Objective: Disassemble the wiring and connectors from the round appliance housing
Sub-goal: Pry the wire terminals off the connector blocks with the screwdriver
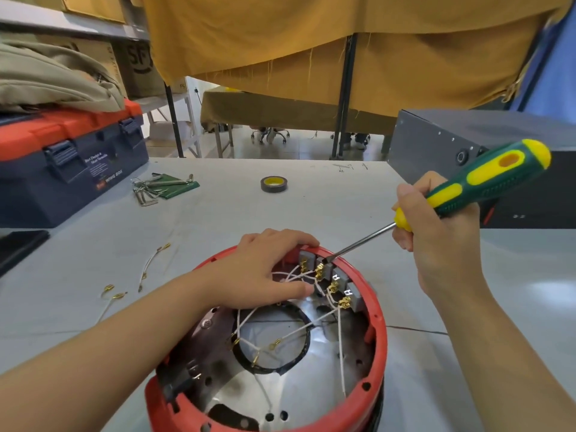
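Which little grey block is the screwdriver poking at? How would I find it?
Find the round red housing in front of the person. Along its far inner wall sits a curved row of four grey blocks with gold connectors and white wires. It is the second grey block from the left, the only one touched by the tip of the screwdriver.
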